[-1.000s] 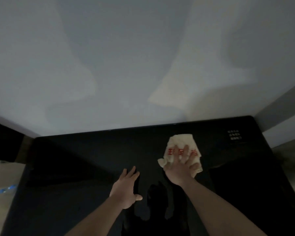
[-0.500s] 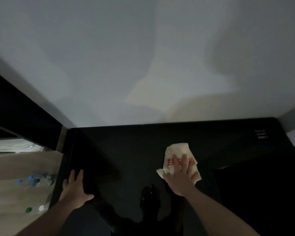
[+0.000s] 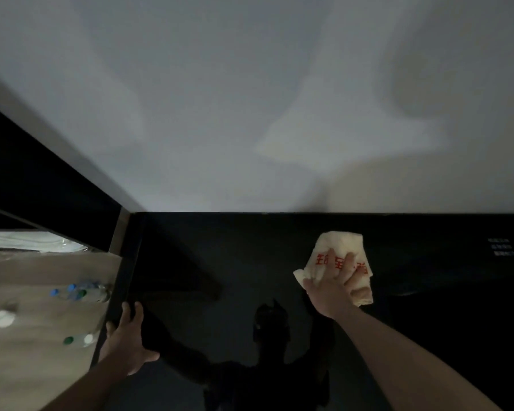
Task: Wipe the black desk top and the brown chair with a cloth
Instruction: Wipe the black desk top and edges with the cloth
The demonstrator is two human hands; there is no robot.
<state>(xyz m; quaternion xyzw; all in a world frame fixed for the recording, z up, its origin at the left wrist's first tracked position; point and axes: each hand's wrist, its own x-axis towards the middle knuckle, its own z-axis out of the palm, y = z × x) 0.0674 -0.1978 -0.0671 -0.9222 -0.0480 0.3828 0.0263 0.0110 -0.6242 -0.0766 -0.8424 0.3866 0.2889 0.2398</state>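
The glossy black desk top [image 3: 250, 262] fills the lower part of the head view and runs back to a white wall. A cream cloth with red characters [image 3: 337, 244] lies bunched on the desk, right of centre. My right hand [image 3: 333, 287] presses flat on it with the fingers spread. At the desk's left edge my left hand [image 3: 128, 342] rests with its fingers over the rim. The brown chair is not in view.
The wooden floor [image 3: 27, 366] lies left of the desk, with several plastic bottles [image 3: 80, 292] on it. A black panel [image 3: 36, 203] rises at the far left. Small white print [image 3: 502, 247] marks the desk's far right.
My left hand moved from the middle of the desk to its left edge. The view swung left. My right hand stayed pressed on the cloth.
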